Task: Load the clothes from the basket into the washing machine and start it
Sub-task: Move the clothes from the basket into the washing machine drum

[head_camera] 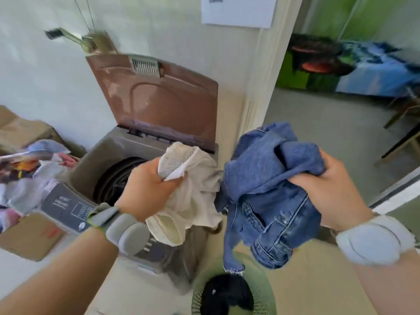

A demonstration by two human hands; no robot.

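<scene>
my left hand [148, 189] is clenched tight around a bunched cream garment [193, 192], holding it at the centre of the frame right over the open drum [116, 178] of the top-loading washing machine [95, 155], so it should fall straight in once i let go. the brown lid [163, 98] stands tipped back against the wall in the upper middle, keeping the opening clear. my right hand [327, 189], right of centre, is closed on a wad of blue denim, a jacket [272, 201] by the look of its pocket and seams, with its loose end dangling above the green basket [266, 292] at the bottom edge. a dark garment [227, 292] lies in that basket, so i judge the loading unfinished.
</scene>
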